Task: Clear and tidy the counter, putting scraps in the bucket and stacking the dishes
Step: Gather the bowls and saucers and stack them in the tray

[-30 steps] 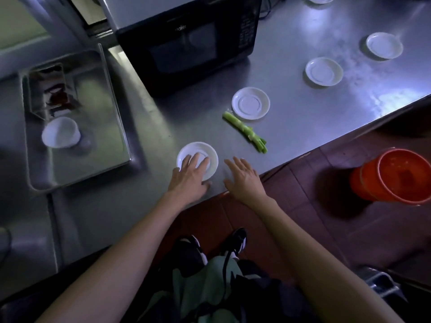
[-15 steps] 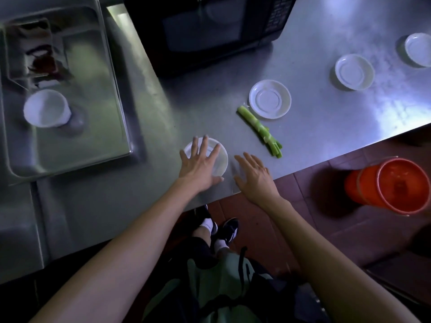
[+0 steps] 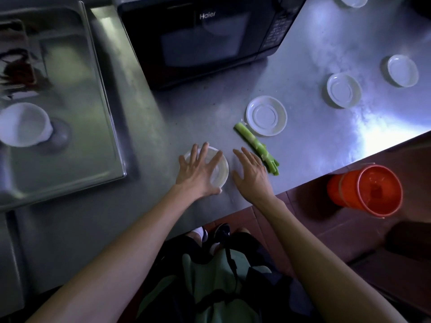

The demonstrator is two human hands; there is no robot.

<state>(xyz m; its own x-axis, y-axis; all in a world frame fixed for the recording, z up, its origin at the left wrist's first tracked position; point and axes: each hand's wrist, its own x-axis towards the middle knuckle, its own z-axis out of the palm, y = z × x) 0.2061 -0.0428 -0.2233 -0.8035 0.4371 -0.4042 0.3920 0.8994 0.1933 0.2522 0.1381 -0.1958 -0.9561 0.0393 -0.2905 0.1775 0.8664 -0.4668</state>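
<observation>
Here, a steel counter (image 3: 314, 38) fills most of the view. A sink (image 3: 98, 94) is sunk into it at nine o'clock, with a white bowl (image 3: 23, 124) lying in the basin. A black microwave (image 3: 205, 36) stands at twelve o'clock. An orange bucket (image 3: 366, 190) sits on the floor at four o'clock, off the counter's edge. Four white saucers lie apart from two to twelve o'clock: saucer one (image 3: 266, 115), saucer two (image 3: 344, 90), saucer three (image 3: 402, 70), and saucer four (image 3: 352, 0), cut by the top edge. A green stalk (image 3: 256, 145) lies just beside saucer one, at its seven o'clock. Near the centre, the left hand (image 3: 198, 173) rests spread on a fifth saucer (image 3: 220, 170), fingers straight. The right hand (image 3: 250, 171) lies flat and spread on the counter, between that saucer and the stalk.
</observation>
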